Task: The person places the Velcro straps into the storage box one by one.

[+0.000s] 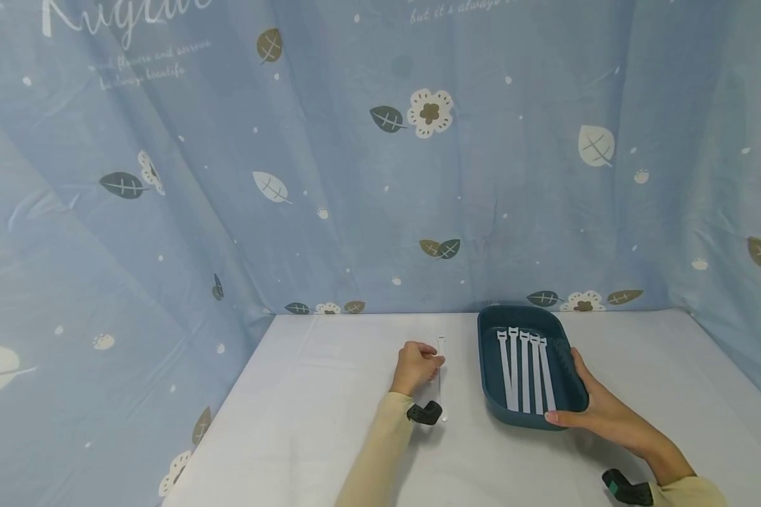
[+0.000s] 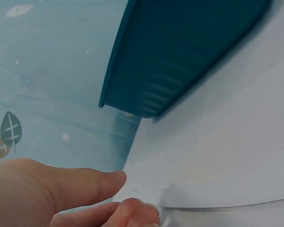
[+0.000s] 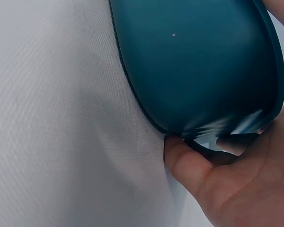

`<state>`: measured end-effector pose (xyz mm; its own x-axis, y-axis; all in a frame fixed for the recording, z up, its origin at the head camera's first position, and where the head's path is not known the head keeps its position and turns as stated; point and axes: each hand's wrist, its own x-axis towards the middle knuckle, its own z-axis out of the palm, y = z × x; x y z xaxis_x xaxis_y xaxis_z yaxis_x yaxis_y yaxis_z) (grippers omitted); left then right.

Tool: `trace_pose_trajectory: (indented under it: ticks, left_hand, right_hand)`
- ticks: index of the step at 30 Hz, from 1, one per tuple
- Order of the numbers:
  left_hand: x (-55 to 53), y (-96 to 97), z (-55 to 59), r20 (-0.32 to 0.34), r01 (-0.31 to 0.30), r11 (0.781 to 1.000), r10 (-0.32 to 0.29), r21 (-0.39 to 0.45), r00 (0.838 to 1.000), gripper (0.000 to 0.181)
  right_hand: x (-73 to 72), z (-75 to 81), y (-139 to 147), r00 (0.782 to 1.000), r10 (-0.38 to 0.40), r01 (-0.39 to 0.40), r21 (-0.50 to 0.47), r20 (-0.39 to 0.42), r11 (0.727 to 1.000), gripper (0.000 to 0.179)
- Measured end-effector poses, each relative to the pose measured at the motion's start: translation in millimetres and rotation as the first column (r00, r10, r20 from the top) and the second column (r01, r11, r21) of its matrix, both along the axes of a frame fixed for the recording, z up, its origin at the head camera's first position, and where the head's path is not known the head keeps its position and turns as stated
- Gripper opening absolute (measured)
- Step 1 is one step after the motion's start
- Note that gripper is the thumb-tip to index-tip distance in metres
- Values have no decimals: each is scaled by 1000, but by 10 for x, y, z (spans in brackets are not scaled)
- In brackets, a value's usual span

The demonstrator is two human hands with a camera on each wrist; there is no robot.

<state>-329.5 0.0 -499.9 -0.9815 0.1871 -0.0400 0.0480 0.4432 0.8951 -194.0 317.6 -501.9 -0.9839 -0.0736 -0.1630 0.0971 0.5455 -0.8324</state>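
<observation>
A white strap with a slotted head (image 1: 442, 341) lies lengthwise on the white table, its rounded end nearer the person. My left hand (image 1: 416, 367) is at the strap's left edge, fingers bent and fingertips at the strap. The left wrist view shows a gap between the thumb (image 2: 102, 184) and the bent fingers (image 2: 132, 213). My right hand (image 1: 599, 412) grips the near right corner of a dark teal tray (image 1: 533, 421), thumb over the near rim. Several similar white straps (image 1: 525, 373) lie side by side inside the tray.
A blue curtain (image 1: 355, 176) printed with leaves and flowers hangs behind and to the left of the white table (image 1: 279, 394). Black wrist devices (image 1: 425, 413) are on both arms. The tray stands to the right of the single strap, near the table's back edge.
</observation>
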Motion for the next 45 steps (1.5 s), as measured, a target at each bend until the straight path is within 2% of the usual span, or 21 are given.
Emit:
trace_pose_trajectory:
  ticks: [11,19,24,30,45]
  left_hand:
    - [37,38,-21,-70,-9,992,0,-128,998,24]
    - [74,73,-20,-103,-16,987,-1,-161,995,24]
    - [74,86,-26,-94,-24,984,7,-176,996,29]
    - [90,105,-32,-107,-46,973,22,-225,994,34]
    - [100,152,-36,-155,-71,951,24,-302,988,34]
  right_hand:
    - [5,25,-4,1000,-4,4,-7,13,1000,134]
    - [2,23,13,1000,2,-2,6,12,1000,134]
    - [5,20,6,1000,2,-2,5,6,1000,134]
    - [4,7,9,1000,1,-1,2,13,1000,134]
    - [-7,1,3,1000,-4,4,-1,12,1000,134]
